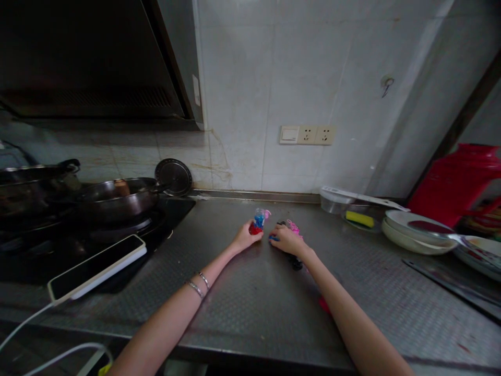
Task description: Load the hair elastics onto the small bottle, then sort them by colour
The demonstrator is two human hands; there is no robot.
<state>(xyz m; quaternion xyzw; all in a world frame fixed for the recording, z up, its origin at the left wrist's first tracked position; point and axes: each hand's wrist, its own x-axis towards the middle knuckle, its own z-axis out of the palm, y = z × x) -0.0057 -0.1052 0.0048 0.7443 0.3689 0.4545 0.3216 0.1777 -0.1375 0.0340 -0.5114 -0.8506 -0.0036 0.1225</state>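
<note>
My left hand [246, 237] is wrapped around a small clear jar [259, 216] with red contents low down and blue above. A small pink piece [267, 214] shows at the jar's upper right side. To the right, my right hand [289, 241] is lowered to the counter with its fingers curled on a small blue item [274, 238], too small to name. Pink stringy material [293, 226] and dark items [296, 262] lie around and partly under that hand. A pinkish-red object [324, 304] is half hidden by my right forearm.
On the metal counter [242, 303], a phone [96, 266] with a white cable lies left, near the pans [117, 201] on the stove. Rightward are a plastic tub [334, 201], a yellow sponge [359, 219], stacked bowls [418, 240], a long dark utensil [450, 287] and a red thermos [450, 183].
</note>
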